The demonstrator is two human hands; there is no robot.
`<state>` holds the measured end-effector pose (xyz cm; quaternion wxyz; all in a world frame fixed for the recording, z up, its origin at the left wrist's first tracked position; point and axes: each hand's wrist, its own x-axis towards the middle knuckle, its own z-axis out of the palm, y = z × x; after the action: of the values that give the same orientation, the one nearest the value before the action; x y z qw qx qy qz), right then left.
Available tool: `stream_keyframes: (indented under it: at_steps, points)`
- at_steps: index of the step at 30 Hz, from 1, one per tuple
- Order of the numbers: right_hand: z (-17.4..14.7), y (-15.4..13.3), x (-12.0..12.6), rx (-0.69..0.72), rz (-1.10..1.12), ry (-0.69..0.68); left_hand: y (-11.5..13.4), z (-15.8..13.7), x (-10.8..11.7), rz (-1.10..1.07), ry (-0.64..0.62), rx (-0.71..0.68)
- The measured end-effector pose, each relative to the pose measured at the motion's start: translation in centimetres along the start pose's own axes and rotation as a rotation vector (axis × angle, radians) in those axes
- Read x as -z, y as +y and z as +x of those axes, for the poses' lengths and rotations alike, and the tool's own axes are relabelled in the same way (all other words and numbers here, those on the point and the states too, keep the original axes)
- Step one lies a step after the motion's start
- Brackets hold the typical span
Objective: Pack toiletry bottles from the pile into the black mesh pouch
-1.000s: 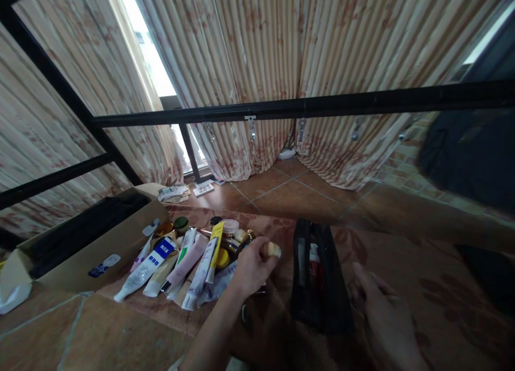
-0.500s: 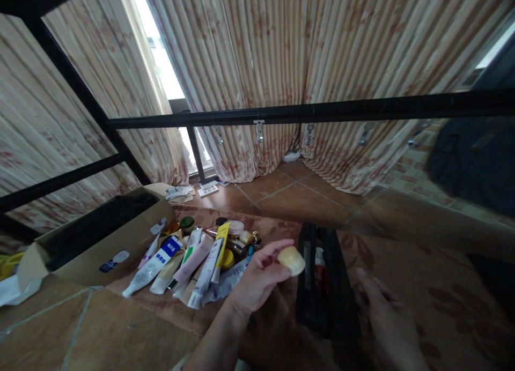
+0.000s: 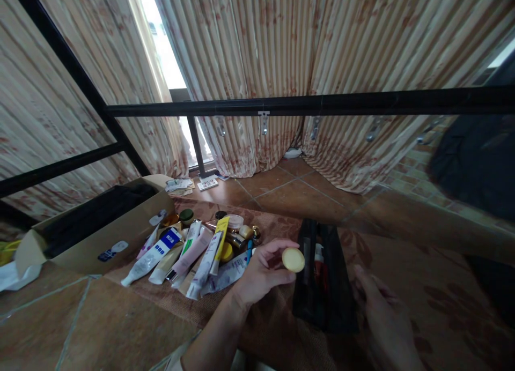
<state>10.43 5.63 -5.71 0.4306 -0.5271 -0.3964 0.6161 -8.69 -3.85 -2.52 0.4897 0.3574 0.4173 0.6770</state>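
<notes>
Between the thumb and fingers of my left hand (image 3: 267, 266) is a small round cosmetic jar (image 3: 293, 260), its pale gold lid facing me. It is held just left of an opened black zip pouch (image 3: 336, 285). Inside the pouch stands a red bottle with a white top (image 3: 319, 269). My right hand (image 3: 382, 309) hovers at the pouch's right side, dim and slightly blurred; its fingers are loosely bent and apart, with nothing seen in them. Left of my left hand lies a pile of cosmetics, including a yellow tube (image 3: 220, 242), a blue-and-white tube (image 3: 155, 256) and a pink tube (image 3: 192, 253).
The items lie on a brown patterned cloth (image 3: 402, 285) over floor tiles. A cardboard box (image 3: 108, 247) with black fabric inside stands at the left. A black metal rail (image 3: 241, 106) crosses in front of patterned curtains (image 3: 249, 49). Papers (image 3: 179, 186) lie behind the pile.
The jar in my left hand has turned so its lid faces me instead of showing its side. My right hand stays by the pouch. The view has shifted slightly.
</notes>
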Motion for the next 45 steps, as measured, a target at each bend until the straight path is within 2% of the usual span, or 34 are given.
stream_keyframes:
  at_steps: [19, 24, 29, 36, 41, 45]
  points:
    - [-0.43, -0.48, -0.24, -0.032, -0.006, 0.034, -0.17, -0.02, -0.16, -0.11, 0.026, 0.041]
    - [-0.21, -0.34, -0.08, -0.017, 0.001, 0.0, -0.17, -0.03, -0.04, -0.114, 0.035, 0.043]
    - [-0.42, -0.59, -0.02, -0.023, -0.076, 0.053, -0.12, 0.0, 0.03, -0.103, 0.038, 0.049]
    - [-0.44, -0.4, -0.19, -0.041, 0.007, 0.028, 0.02, -0.03, -0.18, -0.095, 0.061, 0.044]
    - [-0.18, -0.03, 0.15, 0.001, -0.04, -0.02, -0.05, -0.02, -0.06, -0.078, 0.064, 0.053]
    - [-0.23, -0.2, 0.05, 0.009, -0.036, -0.003, -0.1, -0.01, -0.05, -0.097, 0.06, 0.063]
